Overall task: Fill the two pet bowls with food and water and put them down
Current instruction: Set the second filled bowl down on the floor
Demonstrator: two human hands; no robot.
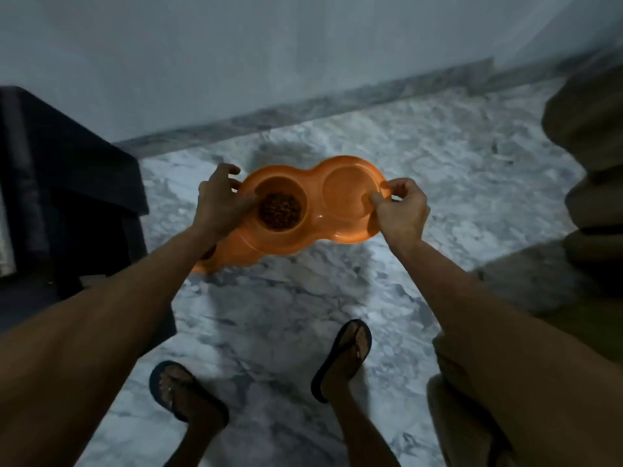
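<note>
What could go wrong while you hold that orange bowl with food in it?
1. The left hand and right hand hold the orange double bowl only at its ends; if it tips, the kibble could scatter over the marble floor.
2. The right hand only pinches the rim, so that end might slip.
3. Water in the other well, if any, could slosh out.

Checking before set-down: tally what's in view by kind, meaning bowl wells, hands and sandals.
Wells in the orange feeder: 2, kibble well and right well
Hands holding the feeder: 2, left hand and right hand
Sandals: 2, left sandal and right sandal
Total: 6
</note>
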